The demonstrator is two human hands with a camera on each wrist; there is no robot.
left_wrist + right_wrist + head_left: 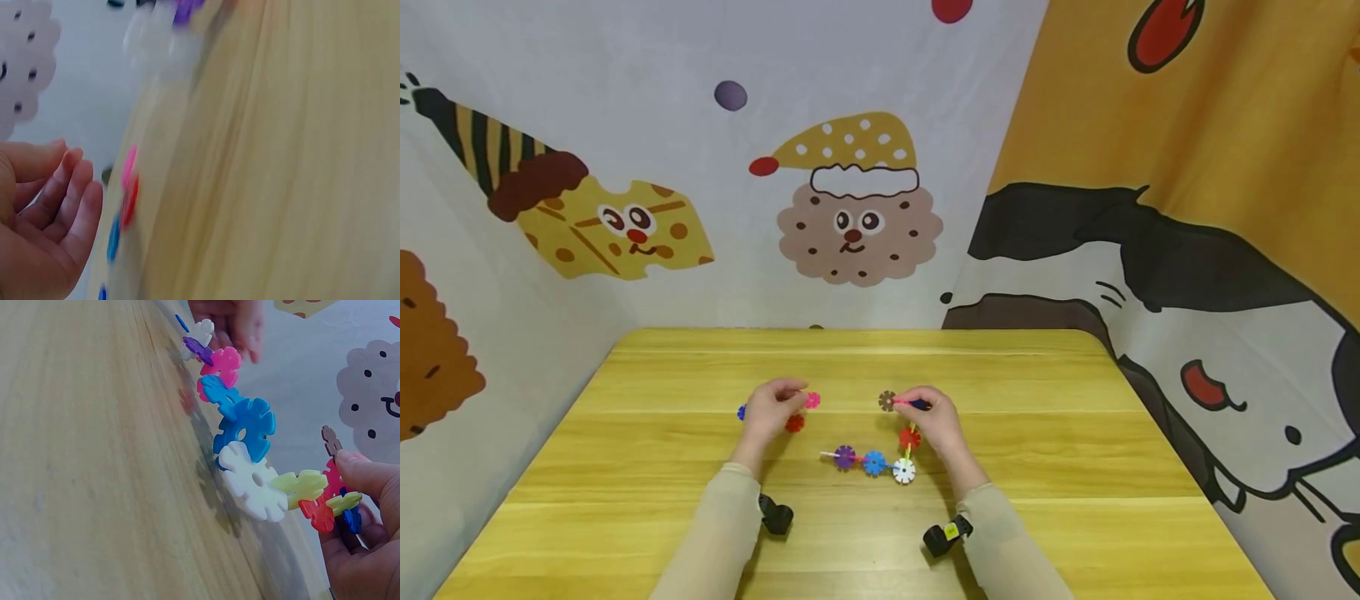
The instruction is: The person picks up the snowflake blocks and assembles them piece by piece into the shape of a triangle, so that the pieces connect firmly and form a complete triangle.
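Note:
My right hand grips one end of a chain of plastic snowflake building discs, with the dark blue disc among the fingers. Beside the thumb, a brown disc stands out on a pink one. From there the chain runs through a red disc, a white disc and a blue disc to a purple disc. My left hand hovers over loose discs, fingers loosely bent, nothing between them in the left wrist view. Near it lie a pink disc and a red disc.
A loose blue disc shows at the left hand's outer side. The wooden table ends at a printed curtain behind. Black wrist cameras, such as the left one, hang under both forearms.

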